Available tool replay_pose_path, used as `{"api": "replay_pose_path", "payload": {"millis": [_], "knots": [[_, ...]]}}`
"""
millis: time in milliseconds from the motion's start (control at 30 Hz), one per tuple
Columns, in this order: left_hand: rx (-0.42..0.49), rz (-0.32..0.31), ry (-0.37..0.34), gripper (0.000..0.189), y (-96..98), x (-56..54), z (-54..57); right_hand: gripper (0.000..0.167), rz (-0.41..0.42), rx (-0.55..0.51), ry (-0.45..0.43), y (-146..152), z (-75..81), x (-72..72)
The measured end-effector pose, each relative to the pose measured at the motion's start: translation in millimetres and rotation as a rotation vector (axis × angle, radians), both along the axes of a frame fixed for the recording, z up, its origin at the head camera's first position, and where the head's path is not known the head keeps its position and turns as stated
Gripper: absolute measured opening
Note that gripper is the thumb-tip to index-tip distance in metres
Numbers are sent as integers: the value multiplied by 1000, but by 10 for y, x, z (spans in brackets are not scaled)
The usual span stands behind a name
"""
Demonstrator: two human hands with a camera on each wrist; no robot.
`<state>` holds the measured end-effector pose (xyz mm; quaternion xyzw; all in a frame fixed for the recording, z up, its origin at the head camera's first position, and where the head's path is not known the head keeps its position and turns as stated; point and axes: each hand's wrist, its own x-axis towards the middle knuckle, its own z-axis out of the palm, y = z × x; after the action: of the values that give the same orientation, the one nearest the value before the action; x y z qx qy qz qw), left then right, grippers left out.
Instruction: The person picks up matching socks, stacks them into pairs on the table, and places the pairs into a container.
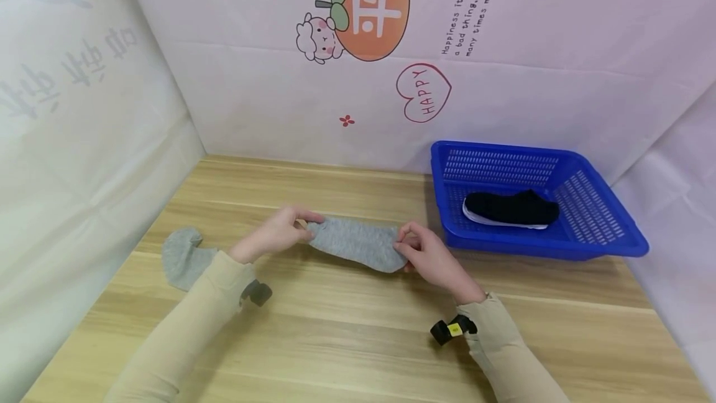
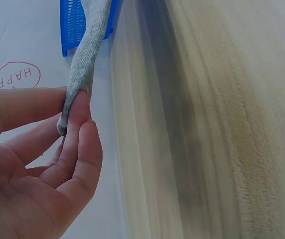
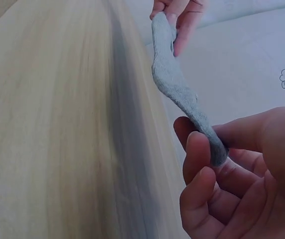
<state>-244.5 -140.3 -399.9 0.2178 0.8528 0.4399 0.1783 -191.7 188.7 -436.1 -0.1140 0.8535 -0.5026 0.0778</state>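
Note:
A grey sock (image 1: 358, 242) is stretched lengthwise between both hands, lifted a little off the wooden table. My left hand (image 1: 281, 230) pinches its left end between thumb and fingers; the left wrist view shows the sock (image 2: 85, 59) edge-on in that pinch. At the other end, my right hand (image 1: 429, 255) pinches the sock, and in the right wrist view the fabric (image 3: 175, 79) runs up from these fingers to the left hand. Another grey sock (image 1: 181, 259) lies on the table at the left, partly covered by the left forearm.
A blue plastic basket (image 1: 601, 242) stands at the right back of the wooden table (image 1: 347, 341). Inside it lie a black sock (image 1: 509, 207) and something white beneath. Printed white sheets (image 1: 268, 98) enclose the back and sides.

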Motion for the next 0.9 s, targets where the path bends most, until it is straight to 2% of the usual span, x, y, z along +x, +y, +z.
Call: {"api": "replay_pose_path", "payload": {"millis": [267,600,767,900], "knots": [[-1,-24,1,42,-8,32,-54,24,29,89,21,24,2,-31],[-58,-20,28,46,43,78,-153,27,43,172,63,-5,-19,-99],[-94,-43,64,45,55,70,-181,30,41,212,67,-31,-40,-152],[-109,-51,52,48,73,68,-183,31,31,247,61,-37,-40,-198]]}}
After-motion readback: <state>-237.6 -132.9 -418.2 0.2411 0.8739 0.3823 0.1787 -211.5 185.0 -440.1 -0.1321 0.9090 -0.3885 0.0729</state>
